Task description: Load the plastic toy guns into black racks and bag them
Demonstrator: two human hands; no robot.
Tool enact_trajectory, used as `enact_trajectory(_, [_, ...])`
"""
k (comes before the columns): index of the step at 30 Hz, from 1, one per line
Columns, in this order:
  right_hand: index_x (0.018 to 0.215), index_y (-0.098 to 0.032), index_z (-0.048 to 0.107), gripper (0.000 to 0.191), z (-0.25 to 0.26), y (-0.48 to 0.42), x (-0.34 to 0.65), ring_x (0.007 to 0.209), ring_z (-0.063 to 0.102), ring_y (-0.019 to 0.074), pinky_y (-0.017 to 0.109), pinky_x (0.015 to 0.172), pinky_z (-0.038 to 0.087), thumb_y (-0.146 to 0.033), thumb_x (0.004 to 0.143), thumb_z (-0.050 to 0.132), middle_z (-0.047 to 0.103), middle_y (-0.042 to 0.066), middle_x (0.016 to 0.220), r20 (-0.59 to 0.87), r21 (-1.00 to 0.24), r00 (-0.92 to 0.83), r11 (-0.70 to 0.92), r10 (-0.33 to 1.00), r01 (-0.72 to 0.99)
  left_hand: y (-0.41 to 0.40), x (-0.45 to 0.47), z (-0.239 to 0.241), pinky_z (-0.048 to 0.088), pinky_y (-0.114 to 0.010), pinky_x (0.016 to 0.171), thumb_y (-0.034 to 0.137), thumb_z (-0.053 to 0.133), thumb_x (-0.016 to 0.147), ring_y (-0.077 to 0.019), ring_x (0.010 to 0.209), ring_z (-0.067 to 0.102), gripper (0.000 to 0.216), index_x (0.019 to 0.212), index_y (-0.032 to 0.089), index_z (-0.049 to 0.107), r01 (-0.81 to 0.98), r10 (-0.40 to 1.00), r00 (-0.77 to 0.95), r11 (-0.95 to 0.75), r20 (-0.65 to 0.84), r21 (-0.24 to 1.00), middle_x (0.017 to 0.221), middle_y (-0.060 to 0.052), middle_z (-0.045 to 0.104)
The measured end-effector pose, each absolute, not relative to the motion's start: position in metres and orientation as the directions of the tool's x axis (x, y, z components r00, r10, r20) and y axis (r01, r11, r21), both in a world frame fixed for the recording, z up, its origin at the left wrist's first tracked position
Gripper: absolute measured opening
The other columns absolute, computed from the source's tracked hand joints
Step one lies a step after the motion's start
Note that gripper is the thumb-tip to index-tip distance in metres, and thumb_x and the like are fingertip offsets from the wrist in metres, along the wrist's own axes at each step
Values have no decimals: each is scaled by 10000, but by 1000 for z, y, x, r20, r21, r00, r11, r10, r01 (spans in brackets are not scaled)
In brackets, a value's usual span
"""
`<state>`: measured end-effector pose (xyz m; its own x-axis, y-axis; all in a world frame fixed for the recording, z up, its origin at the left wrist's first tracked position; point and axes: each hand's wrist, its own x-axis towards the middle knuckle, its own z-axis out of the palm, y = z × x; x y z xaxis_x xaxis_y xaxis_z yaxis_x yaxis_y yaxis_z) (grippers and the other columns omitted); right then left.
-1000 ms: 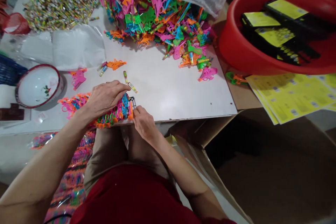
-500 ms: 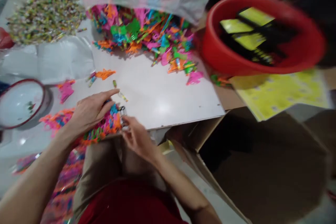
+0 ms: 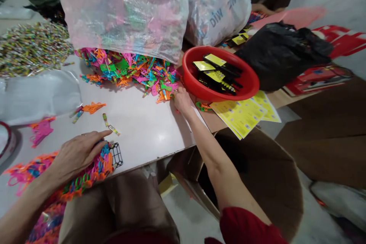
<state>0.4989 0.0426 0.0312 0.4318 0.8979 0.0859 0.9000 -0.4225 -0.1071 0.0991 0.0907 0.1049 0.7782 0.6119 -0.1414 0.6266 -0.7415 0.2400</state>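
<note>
Row of toys (image 3: pixel 85 183) lies gathered on the counter (image 3: pixel 143 129), left hand (image 3: pixel 76 150) laid over it, fingers outstretched; beyond, many more remain loose in the heap (image 3: pixel 134 70), beside right hand (image 3: pixel 181 101), whose grip I cannot tell.

A tight row of multicoloured toy guns (image 3: pixel 95 171) lies apart from a loose heap (image 3: pixel 122 68).

On the table (image 3: pixel 160 137), I have a row of toy guns (image 3: pixel 107 160) at near left, beneath the left hand (image 3: pixel 76 150). Behind, loose toys (image 3: pixel 126 69) lie before a bag (image 3: pixel 126 11), tubes (image 3: pixel 31 47) heaped to their left. Right of the toys, a basin (image 3: pixel 200 87) holds packages (image 3: pixel 215 75); sheets (image 3: pixel 240 116) lie before it.
</note>
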Motion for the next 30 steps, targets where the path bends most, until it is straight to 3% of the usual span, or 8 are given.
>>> enact_trajectory(3, [1079, -100, 668, 327, 26, 30, 471, 1100, 479, 303, 424, 933, 372, -81, 890, 402, 595, 199, 1122, 122, -115, 353, -340, 928, 933, 90, 98, 108, 504, -425, 947, 461, 295, 961, -272, 1091, 642, 486, 1301, 233, 557, 600, 597, 796, -758, -98, 255, 1219, -94, 666])
enact_trajectory(6, [1024, -132, 684, 228, 16, 6, 424, 971, 545, 258, 368, 841, 420, -157, 887, 502, 644, 146, 995, 94, -350, 340, -289, 936, 891, 86, 100, 118, 428, -447, 1045, 478, 289, 969, -282, 1259, 521, 513, 1326, 186, 514, 592, 615, 788, -770, 32, 237, 1397, -138, 520])
enact_trajectory(10, [1001, -155, 683, 229, 6, -14, 353, 699, 541, 153, 276, 654, 420, -286, 813, 661, 635, 38, 815, 33, -852, 373, -169, 927, 495, 84, 110, 119, 421, -419, 1027, 410, 272, 984, -260, 1253, 512, 477, 1322, 167, 505, 565, 570, 822, -813, -7, 141, 1345, -137, 543])
enact_trajectory(12, [946, -163, 683, 258, 4, -18, 317, 619, 491, 121, 254, 581, 389, -351, 769, 702, 589, -3, 740, -12, -960, 382, -118, 924, 254, 82, 113, 115, 460, -410, 936, 356, 255, 986, -258, 1099, 600, 452, 1267, 165, 553, 558, 550, 827, -829, -118, 44, 1158, -127, 633])
enact_trajectory(16, [799, -179, 636, 250, -6, -13, 263, 611, 482, 104, 237, 573, 390, -363, 674, 750, 552, -30, 714, -80, -993, 346, -105, 935, 55, 79, 116, 109, 468, -384, 803, 272, 263, 976, -259, 930, 643, 417, 1207, 187, 599, 568, 579, 793, -815, -189, -115, 957, -101, 648])
enact_trajectory(21, [869, -180, 594, 181, -14, 3, 245, 644, 555, 135, 259, 649, 449, -349, 808, 573, 589, -18, 710, -111, -994, 292, -105, 950, -37, 75, 118, 111, 455, -373, 817, 277, 283, 980, -254, 947, 650, 413, 1263, 194, 571, 602, 606, 780, -795, -157, -82, 967, -91, 664])
enact_trajectory(25, [835, -180, 573, 81, -14, 11, 247, 723, 554, 150, 269, 709, 444, -232, 829, 511, 587, 10, 794, 14, -976, 230, -37, 973, 216, 72, 121, 114, 456, -383, 848, 442, 311, 987, -265, 989, 655, 507, 1394, 174, 452, 673, 667, 736, -739, -113, 21, 1039, -99, 696])
enact_trajectory(30, [928, -191, 557, 99, -13, 7, 245, 820, 540, 164, 260, 718, 436, -171, 879, 473, 577, 35, 927, 122, -818, 41, 77, 992, 571, 72, 120, 113, 473, -386, 835, 572, 375, 941, -282, 955, 672, 647, 1425, 145, 420, 668, 662, 744, -739, -90, 90, 994, -106, 716])
